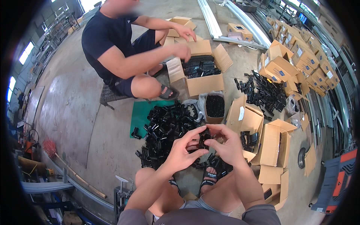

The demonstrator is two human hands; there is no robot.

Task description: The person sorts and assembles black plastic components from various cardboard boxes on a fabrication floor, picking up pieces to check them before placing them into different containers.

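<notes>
Between my two hands, above my knees, is a small black plastic part [204, 138]; its exact kind is hard to make out. My left hand [186, 149] grips it from the left with thumb and fingertips. From the other side my right hand [224, 140] pinches the same part. Below and beyond lies a large heap of black plastic parts [161, 125], partly on a green sheet [140, 114]. Just past my hands stands a small carton [215, 107] filled with tiny black pieces.
Across the heap a co-worker [116, 52] sits on a low stool, hands over an open carton [204, 84] of black parts. Another black pile [262, 92] lies at right, near stacked cartons [300, 48]. Open cartons [270, 144] stand by my right arm. A red broom [50, 148] lies left.
</notes>
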